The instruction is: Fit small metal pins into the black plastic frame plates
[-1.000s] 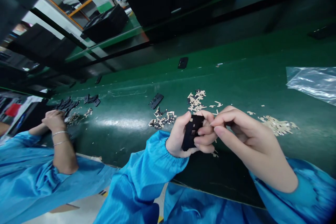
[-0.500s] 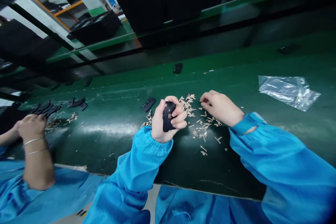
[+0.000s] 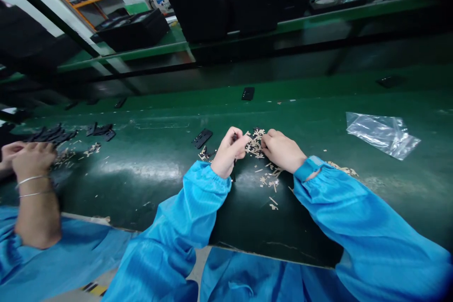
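My left hand (image 3: 228, 153) is closed round a flat black plastic part (image 3: 234, 138), which is turned edge-on and mostly hidden by the fingers. Just to its right lies a pile of small tan and black cut pieces (image 3: 255, 144). My right hand (image 3: 282, 150) is at the right edge of this pile, fingers bent down and pressed together; whatever they may hold is hidden. Nearer the table's front edge more tan pieces (image 3: 272, 180) are scattered. A black plate with holes (image 3: 202, 138) rests left of my left hand, with a few small bits (image 3: 204, 153) below it.
Clear plastic bags (image 3: 384, 133) lie at the right. Another black plate (image 3: 248, 93) is farther back. To the left, a co-worker's hands (image 3: 30, 158) are beside a heap of black parts (image 3: 53, 134). Black bins (image 3: 200, 9) stand on the raised shelf behind.
My left hand has rotated, so the black part's face no longer shows. My right hand has moved left and down onto the pile. The view has shifted slightly.
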Tool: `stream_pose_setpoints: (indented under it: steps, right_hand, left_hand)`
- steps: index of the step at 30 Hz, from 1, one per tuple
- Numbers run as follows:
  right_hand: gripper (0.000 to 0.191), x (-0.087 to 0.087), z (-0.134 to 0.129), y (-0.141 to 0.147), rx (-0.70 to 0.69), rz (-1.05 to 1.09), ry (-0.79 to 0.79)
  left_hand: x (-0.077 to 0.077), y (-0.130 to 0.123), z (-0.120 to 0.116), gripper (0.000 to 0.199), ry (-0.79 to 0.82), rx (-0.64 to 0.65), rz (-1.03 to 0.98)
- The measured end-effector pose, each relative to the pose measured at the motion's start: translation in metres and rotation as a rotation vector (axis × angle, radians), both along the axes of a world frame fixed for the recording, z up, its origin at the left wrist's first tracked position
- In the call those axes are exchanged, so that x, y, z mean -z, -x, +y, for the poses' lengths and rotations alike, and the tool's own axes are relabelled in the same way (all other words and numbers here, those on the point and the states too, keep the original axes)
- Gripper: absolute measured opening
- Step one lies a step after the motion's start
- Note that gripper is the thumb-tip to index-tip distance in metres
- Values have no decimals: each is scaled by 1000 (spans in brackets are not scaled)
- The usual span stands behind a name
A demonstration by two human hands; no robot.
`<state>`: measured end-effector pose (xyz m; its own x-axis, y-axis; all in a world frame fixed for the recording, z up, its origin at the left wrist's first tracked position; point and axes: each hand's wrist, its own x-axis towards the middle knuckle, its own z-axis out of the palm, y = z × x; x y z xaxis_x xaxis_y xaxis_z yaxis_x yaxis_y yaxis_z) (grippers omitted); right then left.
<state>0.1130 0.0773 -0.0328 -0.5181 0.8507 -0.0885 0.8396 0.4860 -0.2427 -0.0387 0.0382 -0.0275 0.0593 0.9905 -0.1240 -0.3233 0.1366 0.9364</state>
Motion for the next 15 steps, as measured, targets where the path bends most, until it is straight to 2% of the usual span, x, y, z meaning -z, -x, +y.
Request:
stream_pose_setpoints:
  steps: [4, 8, 12, 15]
  right_hand:
    - [14, -4, 1, -3, -38, 57, -13]
    - [15, -8, 2, -4, -83, 155, -16]
    - [18, -13, 1, -2, -96, 230, -29]
    - [17, -15, 0, 0, -99, 268, -42]
  left_hand:
    - [9, 3, 3, 22, -140, 56, 467]
    - [14, 7, 8, 5, -313, 46, 847]
    - [15, 8, 11, 9, -491, 73, 1065]
    - [15, 9, 12, 7, -532, 97, 1096]
